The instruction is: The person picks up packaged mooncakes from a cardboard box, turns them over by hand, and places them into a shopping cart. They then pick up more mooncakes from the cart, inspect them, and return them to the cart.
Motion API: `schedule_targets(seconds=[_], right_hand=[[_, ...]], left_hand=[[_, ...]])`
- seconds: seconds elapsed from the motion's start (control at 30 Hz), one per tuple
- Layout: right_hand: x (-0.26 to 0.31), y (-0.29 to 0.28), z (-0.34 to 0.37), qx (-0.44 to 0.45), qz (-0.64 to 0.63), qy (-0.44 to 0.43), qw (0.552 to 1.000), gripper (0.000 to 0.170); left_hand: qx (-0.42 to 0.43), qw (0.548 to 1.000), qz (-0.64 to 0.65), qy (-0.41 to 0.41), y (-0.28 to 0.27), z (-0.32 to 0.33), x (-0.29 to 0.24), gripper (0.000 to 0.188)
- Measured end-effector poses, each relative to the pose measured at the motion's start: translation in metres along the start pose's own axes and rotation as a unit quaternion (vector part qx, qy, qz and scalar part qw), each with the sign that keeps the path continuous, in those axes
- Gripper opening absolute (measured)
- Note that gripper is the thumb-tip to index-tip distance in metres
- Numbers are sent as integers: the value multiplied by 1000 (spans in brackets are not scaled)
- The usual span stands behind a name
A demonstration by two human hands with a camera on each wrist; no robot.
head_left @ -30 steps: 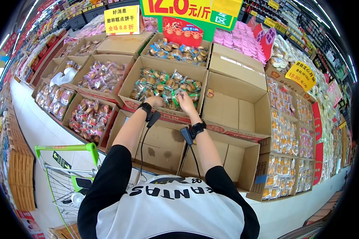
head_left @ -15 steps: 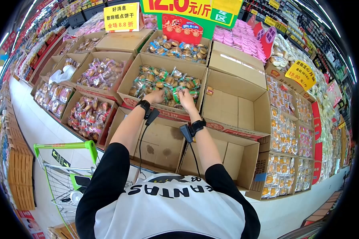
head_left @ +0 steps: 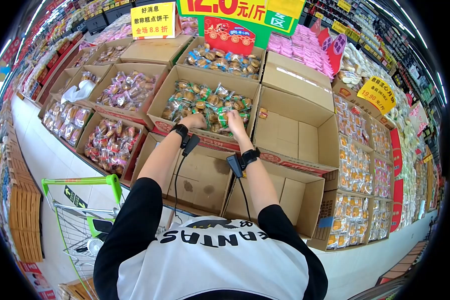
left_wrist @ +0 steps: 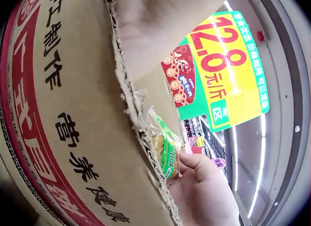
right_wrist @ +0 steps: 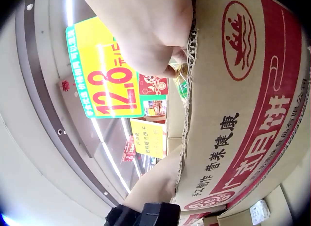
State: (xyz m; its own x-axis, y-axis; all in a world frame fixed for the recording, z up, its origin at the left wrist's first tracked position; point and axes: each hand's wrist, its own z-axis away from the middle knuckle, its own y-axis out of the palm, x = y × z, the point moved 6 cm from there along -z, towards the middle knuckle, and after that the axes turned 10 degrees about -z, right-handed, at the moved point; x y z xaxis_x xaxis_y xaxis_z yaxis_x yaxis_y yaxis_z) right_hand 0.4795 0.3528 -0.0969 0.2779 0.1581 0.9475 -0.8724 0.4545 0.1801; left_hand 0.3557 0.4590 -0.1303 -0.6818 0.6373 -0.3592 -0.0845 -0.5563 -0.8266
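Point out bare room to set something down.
Free: the wide box between green packs and orange packs, save one small pack; left front box; right front box. Crowded: green packs, by left hand and right hand; red packs.

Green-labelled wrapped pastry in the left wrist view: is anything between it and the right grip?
No, nothing visible: the right grip pinches the green-labelled wrapped pastry directly. The cardboard box's front wall hides part of the scene there but does not come between them.
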Motion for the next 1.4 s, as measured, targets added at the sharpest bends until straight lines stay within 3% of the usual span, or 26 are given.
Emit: schedule_targets(seconds=[0.07, 0.13, 0.17, 0.23, 0.33, 0.37, 0.43, 0.53, 0.77, 0.87, 0.97, 1.03, 1.1, 1.4], right_hand=[[1, -1, 0, -4, -20, -2, 1000, 26], [-1, -2, -2, -8, -40, -4, 999, 24], [-2, -2, -4, -4, -60, 2, 998, 24], [-5, -3, -6, -1, -80, 9, 997, 25], [-4, -3, -6, -2, -69, -5, 998, 26], [-4, -3, -5, -4, -58, 1, 998, 26], [-4, -4, -5, -5, -47, 7, 999, 26], [-2, -2, -3, 4, -51, 2, 999, 26], [-5, -2, -5, -1, -17, 13, 1000, 27], [0, -1, -1, 2, 0, 8, 1000, 30], [-4, -4, -8, 4, 41, -33, 999, 39], [2, -3, -6, 3, 75, -69, 995, 44], [5, -3, -4, 4, 86, -77, 993, 51], [19, 1, 6, 20, 102, -104, 989, 33]], left_hand=[[4, 1000, 6, 16, -4, 5, -5, 18], [-88, 991, 92, 46, -20, 15, -12, 13], [-87, 991, 93, 46, -17, 11, -9, 13], [-156, 960, 191, 134, -22, 7, -9, 17], [-185, 942, 245, 132, -31, 19, -18, 28], [-184, 943, 245, 132, -36, 26, -24, 28], [-96, 936, 337, -4, -31, 31, -19, 35], [-80, 922, 380, -15, -30, 34, -21, 36], [-81, 914, 397, -3, -34, 40, -28, 38], [-140, 917, 373, 9, -32, 27, -12, 39], [-115, 935, 334, 34, -39, 35, -20, 40], [-30, 939, 343, 13, -41, 48, -35, 41], [-42, 934, 355, 8, -37, 41, -29, 38], [-66, 891, 446, 50, -31, 32, -21, 32]])
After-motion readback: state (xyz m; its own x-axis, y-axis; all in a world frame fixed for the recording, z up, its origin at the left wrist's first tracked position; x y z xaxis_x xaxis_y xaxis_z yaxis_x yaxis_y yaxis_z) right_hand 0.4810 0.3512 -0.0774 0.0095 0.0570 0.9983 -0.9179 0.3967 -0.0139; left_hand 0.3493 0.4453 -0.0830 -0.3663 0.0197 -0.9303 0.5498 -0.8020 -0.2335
